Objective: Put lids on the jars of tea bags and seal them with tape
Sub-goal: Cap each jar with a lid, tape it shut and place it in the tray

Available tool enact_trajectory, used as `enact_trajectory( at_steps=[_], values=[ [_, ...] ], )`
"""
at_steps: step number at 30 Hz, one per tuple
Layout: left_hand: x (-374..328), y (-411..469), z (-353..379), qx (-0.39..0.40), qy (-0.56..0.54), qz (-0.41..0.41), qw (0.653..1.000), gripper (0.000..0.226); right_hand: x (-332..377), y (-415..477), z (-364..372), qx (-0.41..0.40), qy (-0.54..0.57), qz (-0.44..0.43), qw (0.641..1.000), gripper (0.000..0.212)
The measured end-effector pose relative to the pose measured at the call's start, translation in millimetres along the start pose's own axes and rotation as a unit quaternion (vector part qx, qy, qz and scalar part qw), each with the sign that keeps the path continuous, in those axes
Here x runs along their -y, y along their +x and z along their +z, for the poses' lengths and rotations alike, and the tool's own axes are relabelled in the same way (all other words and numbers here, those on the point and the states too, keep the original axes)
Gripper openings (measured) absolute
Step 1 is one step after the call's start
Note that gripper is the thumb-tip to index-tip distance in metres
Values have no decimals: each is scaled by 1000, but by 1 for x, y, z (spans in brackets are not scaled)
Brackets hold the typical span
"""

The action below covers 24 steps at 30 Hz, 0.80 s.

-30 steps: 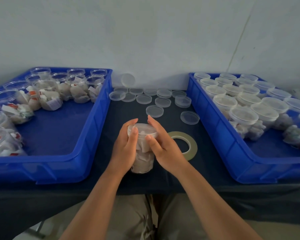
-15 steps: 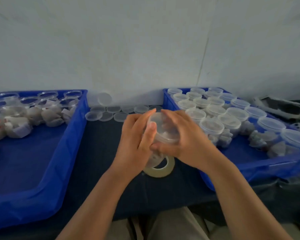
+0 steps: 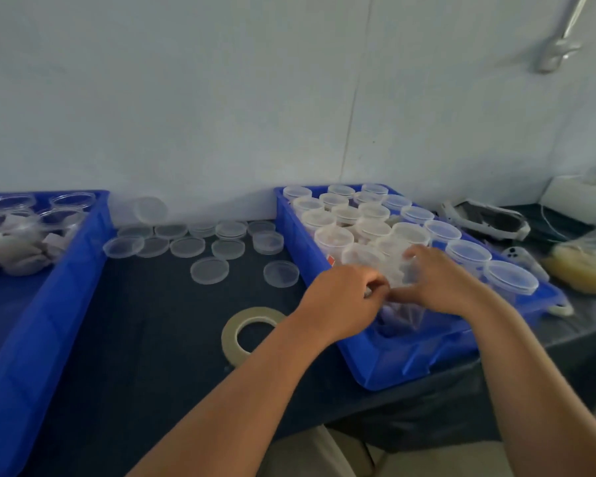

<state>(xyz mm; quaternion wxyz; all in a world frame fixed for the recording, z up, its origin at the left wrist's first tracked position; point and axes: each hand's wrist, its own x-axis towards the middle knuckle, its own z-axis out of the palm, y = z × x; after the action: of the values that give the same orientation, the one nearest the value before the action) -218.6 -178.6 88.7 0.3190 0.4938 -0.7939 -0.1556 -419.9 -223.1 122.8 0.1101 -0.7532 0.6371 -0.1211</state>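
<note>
Both of my hands hold one clear lidded jar of tea bags (image 3: 398,273) over the near left part of the right blue tray (image 3: 406,359). My left hand (image 3: 344,297) grips its left side with curled fingers. My right hand (image 3: 437,280) wraps its right side and top. The jar's lower part (image 3: 403,315) shows below my hands inside the tray. Several lidded jars (image 3: 372,218) fill the rest of that tray. A roll of tape (image 3: 248,330) lies flat on the dark table to the left of my left wrist.
Several loose clear lids (image 3: 209,270) lie on the dark table (image 3: 145,339) between the trays. The left blue tray (image 3: 45,297) holds open jars of tea bags (image 3: 18,242). Past the right tray lie a headset (image 3: 486,222), a plastic bag (image 3: 585,266) and a white box (image 3: 578,197).
My hands have carried the lidded jar from the table's middle, above the tape roll, rightward into the right tray. The view has swung to the right.
</note>
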Motion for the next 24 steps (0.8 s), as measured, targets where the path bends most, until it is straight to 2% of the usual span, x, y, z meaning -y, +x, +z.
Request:
enact_trajectory(
  at_steps=[4, 7, 9, 12, 18, 21, 24],
  values=[
    [12, -7, 19, -8, 77, 39, 996, 24, -18, 10, 17, 45, -67, 32, 996, 119],
    [19, -10, 26, -37, 96, 63, 993, 39, -26, 15, 19, 74, -130, 33, 988, 116],
    [22, -11, 30, -51, 96, 75, 991, 43, -24, 21, 23, 56, -118, 54, 990, 110],
    [21, -13, 33, -57, 85, 73, 992, 45, -19, 28, 25, 8, -84, 102, 991, 111],
    [14, -19, 21, -50, 12, 46, 998, 34, -20, 13, 13, -16, -53, 110, 992, 121],
    [11, -31, 6, -82, -10, 21, 996, 31, -6, -2, 3, -114, -52, 92, 988, 96],
    [11, -52, -18, -92, -5, -19, 996, 37, 35, -23, 5, -201, 90, -19, 975, 65]
  ],
)
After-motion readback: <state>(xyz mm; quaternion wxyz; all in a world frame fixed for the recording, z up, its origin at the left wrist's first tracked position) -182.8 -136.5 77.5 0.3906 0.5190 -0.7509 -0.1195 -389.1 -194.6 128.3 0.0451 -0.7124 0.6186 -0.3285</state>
